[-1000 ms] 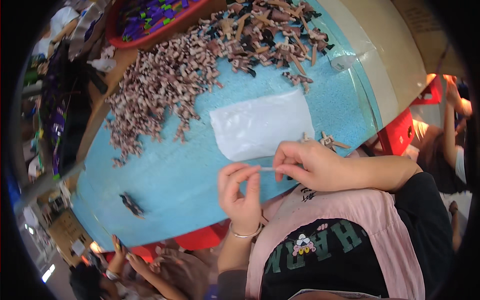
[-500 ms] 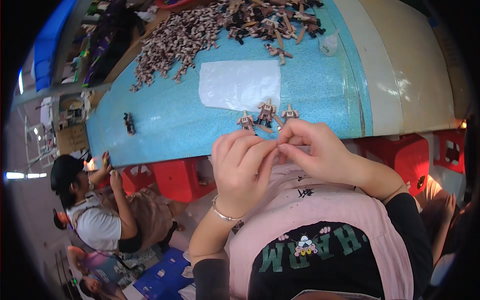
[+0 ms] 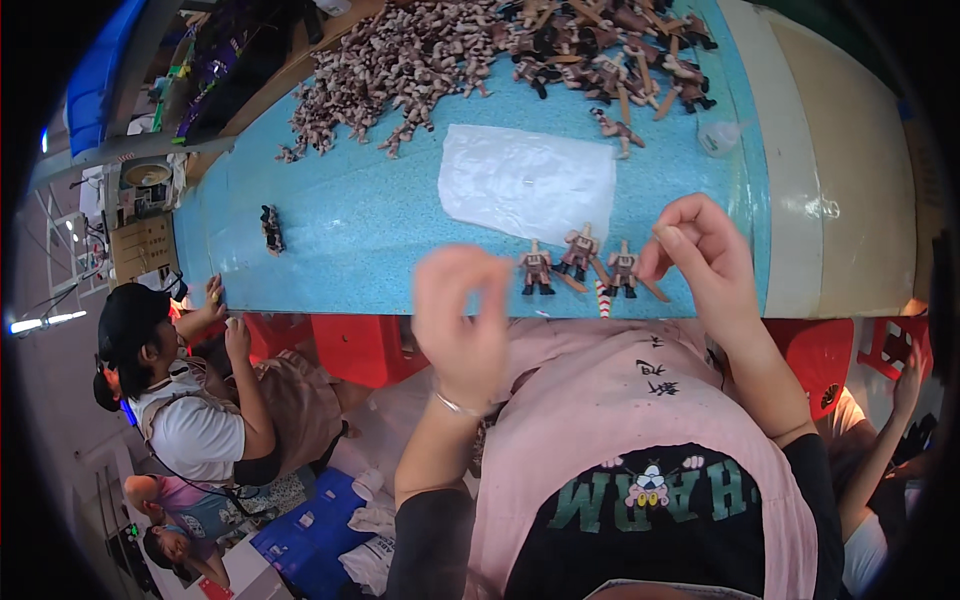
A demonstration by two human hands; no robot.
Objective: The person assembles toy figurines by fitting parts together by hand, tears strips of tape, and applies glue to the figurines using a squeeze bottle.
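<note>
1. Three figures (image 3: 578, 262) are standing in a row at the near edge of the blue table (image 3: 380, 230), just below a clear bag (image 3: 527, 182).
2. Left hand (image 3: 462, 322) is blurring above the table edge, fingers curled; whether it is pinching anything cannot be told.
3. Right hand (image 3: 705, 255) is hovering just right of the row, thumb and fingers pinched on something thin and pale, too small to identify.
4. Judgement: small-part assembly step is in hand; next move is likely calling for a fine, steady pinch beside the rightmost figure without knocking the row.
5. Pile of loose figures (image 3: 470, 60) is lying well apart across the far side; one dark figure (image 3: 271, 228) is lying alone at left.
6. Another person in a black cap (image 3: 135, 320) is sitting at the table's left, red stools (image 3: 350, 345) under the edge.
</note>
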